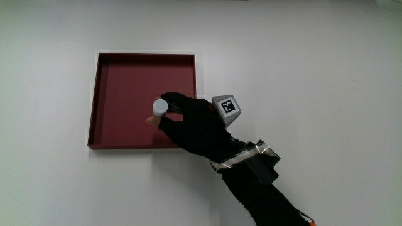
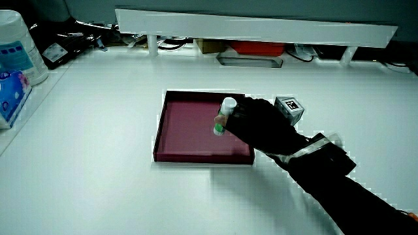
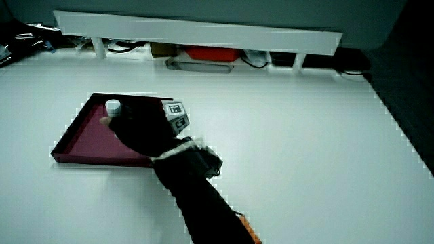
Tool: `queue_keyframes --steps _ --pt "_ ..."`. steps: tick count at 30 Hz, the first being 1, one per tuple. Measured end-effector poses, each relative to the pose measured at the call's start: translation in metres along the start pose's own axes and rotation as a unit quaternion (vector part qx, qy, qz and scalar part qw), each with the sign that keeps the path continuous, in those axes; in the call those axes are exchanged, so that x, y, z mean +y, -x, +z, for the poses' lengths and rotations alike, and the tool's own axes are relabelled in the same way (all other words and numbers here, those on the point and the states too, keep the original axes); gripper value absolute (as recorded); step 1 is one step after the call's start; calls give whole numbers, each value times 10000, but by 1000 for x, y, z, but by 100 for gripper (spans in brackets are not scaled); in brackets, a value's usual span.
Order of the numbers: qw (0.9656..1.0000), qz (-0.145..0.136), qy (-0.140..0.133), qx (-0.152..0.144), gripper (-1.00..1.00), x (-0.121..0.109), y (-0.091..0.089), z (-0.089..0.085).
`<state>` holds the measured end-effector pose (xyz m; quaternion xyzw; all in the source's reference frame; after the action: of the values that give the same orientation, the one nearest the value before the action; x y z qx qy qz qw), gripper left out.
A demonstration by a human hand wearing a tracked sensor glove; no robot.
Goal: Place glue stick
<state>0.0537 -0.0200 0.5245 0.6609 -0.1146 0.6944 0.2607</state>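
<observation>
A glue stick with a white cap [image 1: 161,107] stands upright over the dark red tray [image 1: 119,72], near the tray's edge closest to the person. The gloved hand [image 1: 188,122] is shut on the glue stick, its fingers wrapped around the body below the cap. In both side views the glue stick [image 2: 225,116] [image 3: 112,107] shows upright in the hand [image 2: 261,124] [image 3: 139,132] above the tray floor [image 2: 189,121] [image 3: 88,139]. I cannot tell whether its base touches the tray. The patterned cube [image 1: 227,107] sits on the back of the hand.
A low white partition [image 2: 255,29] runs along the table with cables and boxes under it. A white wipes canister [image 2: 19,46] and a blue packet [image 2: 12,98] sit at the table's edge, away from the tray.
</observation>
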Motion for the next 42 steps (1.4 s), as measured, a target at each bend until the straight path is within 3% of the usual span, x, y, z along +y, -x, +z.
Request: queue_keyframes --steps 4,10,12,15,21,26,30,36,42 --pt "9997 -219 -25 -140 0 1 -15 1" --pt "9986 -520 -105 -57 0 2 -31 4" --pt "9978 -624 -105 -196 0 3 -33 4" --pt "9976 -631 -101 -253 0 3 -33 4" --pt "9952 -751 -9 -635 0 4 -26 -3" --pt "9945 -767 34 -715 0 7 -26 -4" --pt "9937 -869 28 -709 0 5 -23 -6" --pt "9961 -761 3 -446 -10 5 -28 -4" --pt "9958 -847 -78 -329 -21 4 -31 -1"
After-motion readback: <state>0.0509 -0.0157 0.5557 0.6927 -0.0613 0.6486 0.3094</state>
